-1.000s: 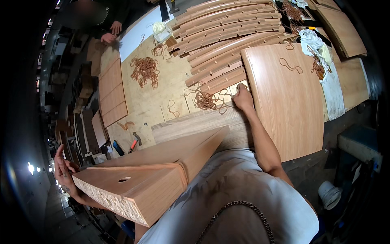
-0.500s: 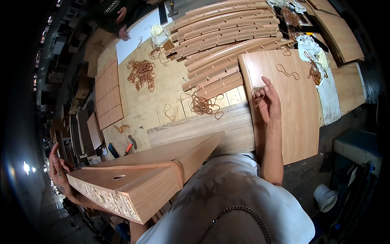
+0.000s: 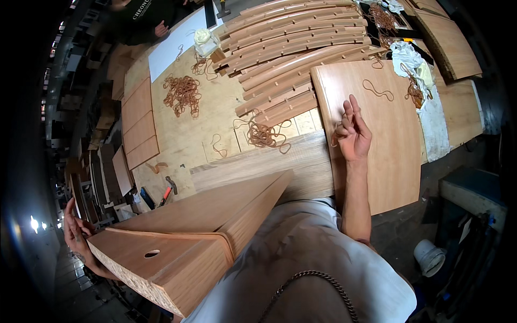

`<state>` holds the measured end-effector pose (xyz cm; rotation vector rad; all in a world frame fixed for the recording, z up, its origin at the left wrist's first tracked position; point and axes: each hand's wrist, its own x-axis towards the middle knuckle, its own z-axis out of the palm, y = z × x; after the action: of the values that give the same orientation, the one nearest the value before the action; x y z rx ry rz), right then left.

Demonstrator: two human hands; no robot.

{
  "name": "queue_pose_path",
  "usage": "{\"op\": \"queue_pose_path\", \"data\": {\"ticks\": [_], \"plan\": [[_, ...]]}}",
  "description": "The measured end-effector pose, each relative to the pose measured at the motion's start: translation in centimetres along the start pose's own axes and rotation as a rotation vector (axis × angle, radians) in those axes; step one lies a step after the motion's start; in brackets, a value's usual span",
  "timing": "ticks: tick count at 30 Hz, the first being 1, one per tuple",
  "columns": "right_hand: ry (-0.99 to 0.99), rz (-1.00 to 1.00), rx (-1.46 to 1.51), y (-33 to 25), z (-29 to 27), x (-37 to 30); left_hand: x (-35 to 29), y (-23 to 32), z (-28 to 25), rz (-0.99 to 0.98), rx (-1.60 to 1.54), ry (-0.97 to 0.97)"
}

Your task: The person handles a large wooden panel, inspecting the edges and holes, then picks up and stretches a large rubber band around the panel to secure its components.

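Note:
A thick wooden panel (image 3: 177, 272) with chipboard showing along its raw edge and an oval hole rests tilted against my body at lower left. A brown band (image 3: 177, 235) runs across it and bends over its corner, along a second wooden board (image 3: 199, 207). My left hand (image 3: 78, 237) is at the panel's far left end, fingers stretched out, the palm side partly hidden. My right hand (image 3: 353, 132) is raised palm up above a smooth wooden board (image 3: 390, 167). Its outer fingers curl around a brown rubber band (image 3: 334, 141), mostly hidden, while others point upward.
Slotted wooden strips (image 3: 296, 48) lie in rows at the back. Piles of brown rubber bands (image 3: 182, 96) are on the table (image 3: 215, 116). A hammer (image 3: 168, 191) lies at left. A co-worker's hand (image 3: 161, 29) shows at the far left. A white bucket (image 3: 429, 258) stands on the floor at right.
The wooden panel has tipped slightly and its near corner has come lower. My right hand has turned a little, its fingers pointing up more. The view has shifted slightly.

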<state>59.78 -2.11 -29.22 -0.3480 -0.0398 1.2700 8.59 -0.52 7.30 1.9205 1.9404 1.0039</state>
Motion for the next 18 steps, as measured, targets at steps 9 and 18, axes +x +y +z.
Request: {"op": "queue_pose_path", "data": {"ticks": [9,18], "plan": [[0.246,0.103,-1.136,7.2,-5.3,3.1,-0.5,-0.1,0.0,0.000,-0.040,-0.024],[0.284,-0.160,-1.880,16.3,-7.6,5.6,0.5,1.2,0.5,0.029,0.016,-0.031]]}}
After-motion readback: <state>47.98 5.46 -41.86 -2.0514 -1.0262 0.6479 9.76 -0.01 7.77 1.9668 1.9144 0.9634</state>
